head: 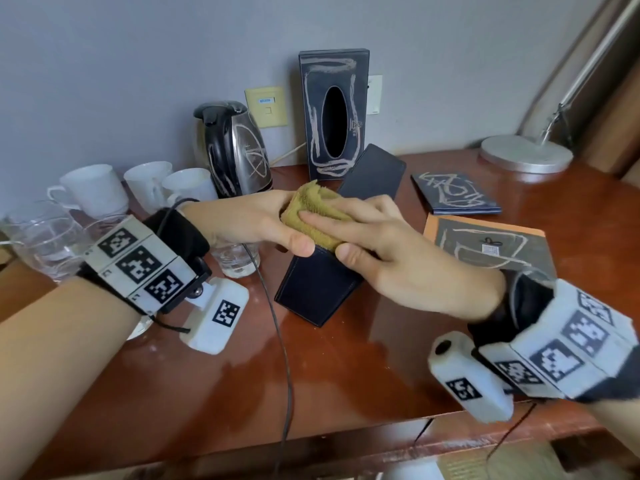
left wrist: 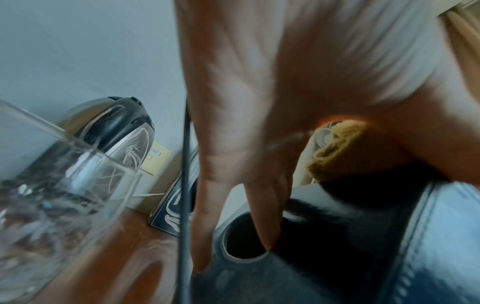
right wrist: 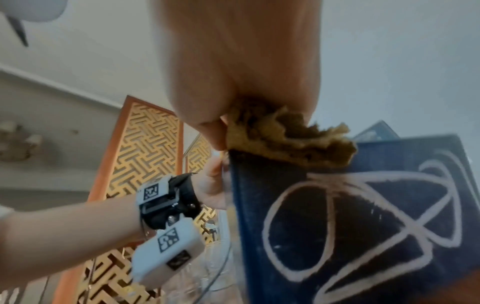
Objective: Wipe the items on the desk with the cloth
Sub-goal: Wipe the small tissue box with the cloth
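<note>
Reddish polished wood makes up the desk (head: 214, 382), set against a grey wall. At its left stand clear drinking glasses (head: 41, 244) and white ceramic mugs (head: 93, 190), then a steel-and-black electric kettle (head: 235, 150) with scribbled marks. The left hand (head: 249, 220) grips the upper edge of a dark blue leather box (head: 317, 289) that is held tilted at the middle of the desk. The folded mustard-yellow cloth (head: 311, 216) sits on the box's top edge, pressed there by the right hand (head: 398, 251), fingers and thumb closed around it. Behind stands an upright dark tissue box (head: 334, 112), scribbled too. Rightward lie a marked dark booklet (head: 455, 194), an orange-edged folder (head: 485, 244) and a round metal lamp base (head: 526, 154).
</note>
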{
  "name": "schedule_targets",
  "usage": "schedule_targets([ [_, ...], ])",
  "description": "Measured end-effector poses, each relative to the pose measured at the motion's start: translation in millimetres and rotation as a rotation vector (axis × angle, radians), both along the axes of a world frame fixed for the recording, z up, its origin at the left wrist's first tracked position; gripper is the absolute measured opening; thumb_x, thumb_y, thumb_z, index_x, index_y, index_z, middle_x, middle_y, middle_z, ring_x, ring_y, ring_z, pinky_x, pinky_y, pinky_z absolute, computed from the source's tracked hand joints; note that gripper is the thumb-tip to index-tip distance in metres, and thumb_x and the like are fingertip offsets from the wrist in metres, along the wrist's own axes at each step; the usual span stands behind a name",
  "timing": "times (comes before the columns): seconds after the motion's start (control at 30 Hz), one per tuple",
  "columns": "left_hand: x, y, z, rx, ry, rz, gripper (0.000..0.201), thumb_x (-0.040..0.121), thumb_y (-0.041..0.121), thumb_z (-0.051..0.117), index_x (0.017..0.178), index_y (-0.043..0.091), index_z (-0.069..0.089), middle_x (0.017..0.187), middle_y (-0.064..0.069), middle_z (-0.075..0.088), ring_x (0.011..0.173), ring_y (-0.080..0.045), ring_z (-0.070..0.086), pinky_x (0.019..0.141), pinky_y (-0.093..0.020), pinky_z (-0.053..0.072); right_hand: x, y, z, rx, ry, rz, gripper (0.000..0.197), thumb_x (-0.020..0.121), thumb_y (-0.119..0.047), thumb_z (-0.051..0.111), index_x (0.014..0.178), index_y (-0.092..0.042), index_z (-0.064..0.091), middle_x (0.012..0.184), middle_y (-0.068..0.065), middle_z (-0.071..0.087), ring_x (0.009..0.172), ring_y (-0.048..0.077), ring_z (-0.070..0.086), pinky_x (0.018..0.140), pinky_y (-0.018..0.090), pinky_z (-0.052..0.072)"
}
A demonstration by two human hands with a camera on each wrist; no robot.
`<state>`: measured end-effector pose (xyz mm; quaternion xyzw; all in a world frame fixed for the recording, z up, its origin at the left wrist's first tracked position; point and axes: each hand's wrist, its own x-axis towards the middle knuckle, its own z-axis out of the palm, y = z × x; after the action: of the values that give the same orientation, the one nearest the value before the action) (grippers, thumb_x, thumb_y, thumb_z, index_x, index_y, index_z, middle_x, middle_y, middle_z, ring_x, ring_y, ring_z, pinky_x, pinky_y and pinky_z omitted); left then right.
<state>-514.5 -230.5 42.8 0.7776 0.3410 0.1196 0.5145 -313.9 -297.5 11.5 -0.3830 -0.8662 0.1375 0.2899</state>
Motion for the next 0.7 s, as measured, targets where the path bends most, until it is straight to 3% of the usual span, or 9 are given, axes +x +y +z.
schedule_targets([
  [0.1,-0.6,-0.4,-1.8,0.018,0.027,-0.048,0.077,0.061,0.050,0.083,0.126,0.022,0.051,0.127,0.010,0.063,0.124,-0.010,0.053,0.100,-0.024,0.043,2.6,8.2,-1.4,-0.005,-0.007,-0.063,0.050,0.091,-0.034,0.032,0.140,-0.038,0.034,0.147,-0.018,0.029,0.110,0.015,0.029,0.099,0.016,0.018],
  [0.23,-7.3,2.8,-3.1,-0.047,0.050,-0.029,0.083,0.056,0.038,0.086,0.128,0.032,0.044,0.125,0.018,0.063,0.120,-0.004,0.056,0.090,-0.016,0.048,23.2,65.3,-0.4,-0.015,-0.114,-0.290,0.055,0.090,-0.042,0.021,0.145,-0.038,0.027,0.154,-0.009,0.024,0.130,0.027,0.029,0.092,0.022,0.014],
  [0.37,-9.0,3.6,-2.3,-0.053,0.086,-0.024,0.077,0.064,0.033,0.072,0.134,0.037,0.039,0.133,0.010,0.059,0.125,-0.009,0.054,0.103,-0.026,0.045,48.0,119.6,3.7,-0.106,-0.141,-0.485,0.045,0.103,-0.025,0.024,0.147,-0.035,0.021,0.156,0.000,0.021,0.141,0.015,0.020,0.098,0.022,0.013],
  [0.4,-8.8,2.7,-1.6,-0.054,0.086,-0.021,0.076,0.065,0.033,0.072,0.133,0.038,0.039,0.134,0.010,0.058,0.126,-0.010,0.053,0.105,-0.029,0.043,52.0,129.9,4.0,-0.172,-0.084,-0.521,0.046,0.102,-0.029,0.026,0.147,-0.035,0.023,0.155,0.002,0.025,0.136,0.008,0.031,0.102,0.022,0.019],
  [0.47,-9.7,0.9,-1.2,-0.059,0.075,-0.014,0.072,0.065,0.034,0.071,0.130,0.038,0.041,0.132,0.013,0.059,0.126,-0.012,0.053,0.107,-0.035,0.041,53.9,144.3,1.1,-0.285,0.120,-0.513,0.055,0.089,-0.041,0.029,0.144,-0.041,0.029,0.138,0.001,0.044,0.084,-0.022,0.053,0.077,0.001,0.036],
  [0.5,-10.3,-0.4,-1.2,-0.066,0.067,-0.009,0.071,0.065,0.034,0.070,0.130,0.038,0.042,0.132,0.013,0.059,0.127,-0.013,0.052,0.108,-0.038,0.039,54.6,150.5,-1.6,-0.281,0.191,-0.505,0.057,0.085,-0.043,0.030,0.142,-0.044,0.033,0.121,-0.002,0.048,0.058,-0.022,0.050,0.058,0.001,0.040],
  [0.57,-12.4,-1.5,-3.6,-0.083,0.042,-0.001,0.073,0.067,0.033,0.069,0.133,0.036,0.041,0.135,0.009,0.057,0.129,-0.018,0.051,0.112,-0.049,0.033,55.7,158.0,-8.4,-0.258,0.220,-0.515,0.050,0.083,-0.049,0.032,0.132,-0.052,0.041,0.108,-0.002,0.044,0.045,-0.011,0.052,0.051,0.012,0.040],
  [0.63,-14.6,-0.9,-7.2,-0.094,0.015,0.012,0.074,0.067,0.033,0.070,0.135,0.034,0.041,0.137,0.005,0.057,0.131,-0.023,0.048,0.113,-0.055,0.028,40.6,145.3,-7.3,-0.276,0.266,-0.530,0.039,0.079,-0.058,0.027,0.110,-0.055,0.050,0.110,-0.003,0.043,0.072,0.011,0.063,0.069,0.034,0.046],
  [0.7,-17.5,-0.5,-11.1,-0.099,-0.023,0.035,0.078,0.063,0.033,0.075,0.134,0.031,0.043,0.134,0.003,0.059,0.128,-0.022,0.051,0.112,-0.050,0.034,21.7,124.0,-7.1,-0.227,0.288,-0.508,0.040,0.092,-0.044,0.025,0.123,-0.038,0.049,0.132,0.000,0.042,0.118,0.034,0.050,0.099,0.060,0.034],
])
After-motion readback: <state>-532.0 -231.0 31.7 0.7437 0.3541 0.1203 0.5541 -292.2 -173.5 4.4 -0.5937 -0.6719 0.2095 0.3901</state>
